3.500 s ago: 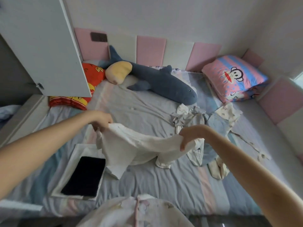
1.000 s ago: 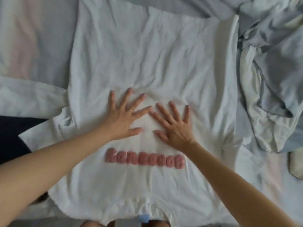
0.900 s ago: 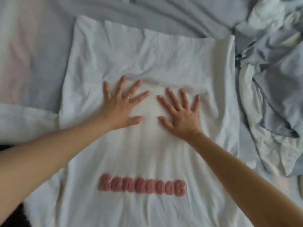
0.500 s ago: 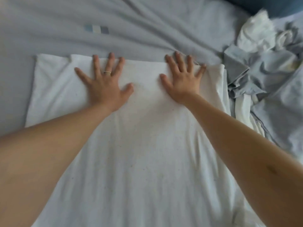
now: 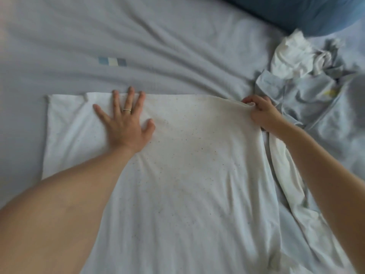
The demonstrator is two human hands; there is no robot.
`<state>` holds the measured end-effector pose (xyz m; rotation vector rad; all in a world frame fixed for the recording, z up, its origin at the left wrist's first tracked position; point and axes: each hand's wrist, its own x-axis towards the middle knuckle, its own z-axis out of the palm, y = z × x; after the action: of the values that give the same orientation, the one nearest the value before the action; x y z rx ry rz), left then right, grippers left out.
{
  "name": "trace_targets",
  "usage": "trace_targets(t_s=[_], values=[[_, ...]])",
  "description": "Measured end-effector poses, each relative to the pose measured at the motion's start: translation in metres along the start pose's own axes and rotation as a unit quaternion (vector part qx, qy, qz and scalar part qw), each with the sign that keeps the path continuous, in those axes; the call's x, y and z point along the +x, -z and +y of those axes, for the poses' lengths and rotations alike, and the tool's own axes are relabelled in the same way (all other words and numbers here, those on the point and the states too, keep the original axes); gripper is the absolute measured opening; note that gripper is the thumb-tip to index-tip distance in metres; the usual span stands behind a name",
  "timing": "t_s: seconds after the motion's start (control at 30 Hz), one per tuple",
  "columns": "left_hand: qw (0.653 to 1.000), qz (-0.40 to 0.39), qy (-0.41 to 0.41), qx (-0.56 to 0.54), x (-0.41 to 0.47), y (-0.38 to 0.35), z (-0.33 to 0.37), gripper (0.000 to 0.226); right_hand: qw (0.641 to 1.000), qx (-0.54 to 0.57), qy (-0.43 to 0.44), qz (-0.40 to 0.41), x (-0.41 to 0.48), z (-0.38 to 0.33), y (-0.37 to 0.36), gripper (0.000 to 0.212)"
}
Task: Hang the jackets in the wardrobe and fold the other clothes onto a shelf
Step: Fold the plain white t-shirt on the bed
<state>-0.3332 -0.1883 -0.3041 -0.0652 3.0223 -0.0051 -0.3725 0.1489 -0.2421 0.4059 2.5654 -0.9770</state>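
- The bed sheet (image 5: 158, 46), pale grey-blue and creased, carries everything in view: the white garment (image 5: 187, 175) lies spread on it, and a heap of crumpled clothes (image 5: 296, 82) lies on it just right of the garment's far right corner.
- The white garment is thin and mostly smooth. It is dotted with tiny dark specks and has a faint yellowish tint near its middle.
- Its far edge is a straight line running left to right. The far left corner lies flat on the sheet, with a small pucker a little way in from it.
- Its long axis runs from the person straight away to that far edge. The near end runs out of view at the bottom.
- The left hand (image 5: 125, 123) lies palm down on the garment's far left part, fingers spread and fingertips at the far edge, with a ring (image 5: 127, 110) on one finger.
- The right hand (image 5: 262, 113) has its fingers curled over the garment's far right corner, pinching it and raising it slightly off the sheet.
- A long strip of pale cloth (image 5: 292, 184) trails along the garment's right side.
- A small striped patch (image 5: 112, 61) shows on the sheet beyond the garment's far edge.
- A dark blue, soft-looking thing (image 5: 296, 12) lies well beyond the garment's far right corner.
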Motion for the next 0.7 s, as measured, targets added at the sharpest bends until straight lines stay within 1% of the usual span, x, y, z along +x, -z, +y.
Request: trace_targets(t_s=[0.07, 0.13, 0.17, 0.23, 0.3, 0.43, 0.5, 0.53, 0.57, 0.63, 0.67, 0.7], values=[[1.0, -0.004, -0.003, -0.004, -0.001, 0.003, 0.0, 0.077, 0.998, -0.046, 0.013, -0.037, -0.002, -0.003, 0.014, 0.029], [1.0, -0.009, -0.002, -0.005, -0.001, 0.003, -0.001, 0.076, 0.997, -0.066, 0.014, -0.042, -0.002, -0.006, 0.021, 0.017], [1.0, -0.013, -0.001, -0.005, -0.001, 0.005, -0.001, 0.076, 0.996, -0.084, 0.012, -0.034, -0.001, -0.008, 0.024, 0.018], [1.0, -0.015, 0.001, -0.008, -0.002, 0.005, -0.002, 0.076, 0.995, -0.101, 0.008, 0.01, 0.0, -0.014, 0.03, 0.022], [1.0, -0.012, 0.001, -0.005, -0.002, 0.005, -0.002, 0.076, 0.996, -0.082, 0.002, 0.047, 0.002, -0.02, 0.039, 0.026], [1.0, -0.003, -0.001, -0.017, 0.0, 0.003, -0.002, 0.076, 0.997, -0.065, 0.005, 0.049, 0.009, -0.01, 0.048, 0.021], [1.0, 0.0, -0.005, -0.015, 0.0, 0.002, -0.001, 0.076, 0.998, -0.034, -0.013, 0.043, 0.014, 0.0, 0.047, 0.023], [1.0, 0.001, -0.006, -0.015, 0.0, 0.002, -0.002, 0.076, 0.999, -0.01, -0.036, 0.026, 0.015, 0.003, 0.047, 0.024], [1.0, 0.002, -0.007, -0.017, 0.0, 0.001, -0.002, 0.076, 0.998, 0.024, -0.063, -0.012, 0.017, 0.005, 0.049, 0.023], [1.0, 0.001, -0.01, -0.021, 0.001, 0.002, -0.002, 0.076, 0.984, 0.098, -0.092, -0.118, 0.018, 0.008, 0.052, 0.027], [1.0, -0.001, -0.009, -0.022, 0.001, 0.003, -0.003, 0.075, 0.979, 0.108, -0.091, -0.15, 0.019, 0.008, 0.054, 0.031], [1.0, -0.002, -0.01, -0.025, 0.001, 0.003, -0.004, 0.075, 0.981, 0.091, -0.08, -0.151, 0.02, 0.009, 0.054, 0.033]])
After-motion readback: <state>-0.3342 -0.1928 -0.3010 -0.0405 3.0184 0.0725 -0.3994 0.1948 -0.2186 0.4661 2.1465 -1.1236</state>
